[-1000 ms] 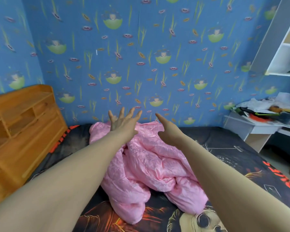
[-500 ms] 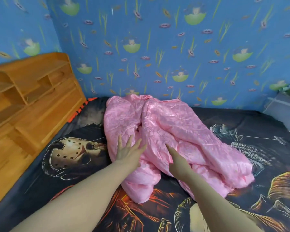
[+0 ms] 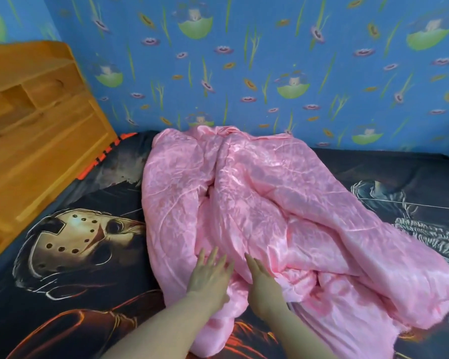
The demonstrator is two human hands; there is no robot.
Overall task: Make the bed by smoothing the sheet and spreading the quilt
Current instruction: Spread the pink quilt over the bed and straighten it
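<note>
Your fingers [image 3: 212, 256] lie straight, gripping nothing, left hand [image 3: 209, 278] and right hand [image 3: 263, 286] flat on the near end of the quilt [image 3: 257, 198] bunched mid-bed on the sheet [image 3: 62, 281]; spreading appears unstarted, so next grip an edge.

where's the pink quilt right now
Head view: the pink quilt lies bunched mid-bed on the dark sheet, right of the wooden headboard, left hand and right hand on its near end.

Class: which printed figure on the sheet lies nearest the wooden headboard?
The hockey-mask face, left of the pink quilt; the striped figure lies right of it, far from the headboard.
</note>
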